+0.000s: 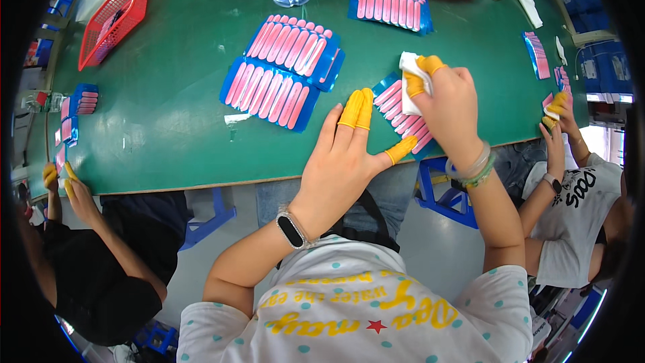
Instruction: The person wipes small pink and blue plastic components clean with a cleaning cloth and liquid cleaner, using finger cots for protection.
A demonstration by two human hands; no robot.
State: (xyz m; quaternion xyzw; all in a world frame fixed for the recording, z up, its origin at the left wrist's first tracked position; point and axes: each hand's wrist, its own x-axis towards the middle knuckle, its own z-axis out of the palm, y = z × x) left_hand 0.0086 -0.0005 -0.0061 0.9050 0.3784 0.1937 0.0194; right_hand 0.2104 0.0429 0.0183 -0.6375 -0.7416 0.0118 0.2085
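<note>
Under the right grip [443,104], which pinches a white cloth [408,102], lies a pink-striped sheet [392,104], probably light, bendy, slick, best held at its near-left edge, where the loosely spread left grip [346,154] rests its thumb [401,150].

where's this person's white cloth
In the head view, right of centre: the white cloth is in the right hand, over the pink-striped blue sheet, right of the left hand.
</note>
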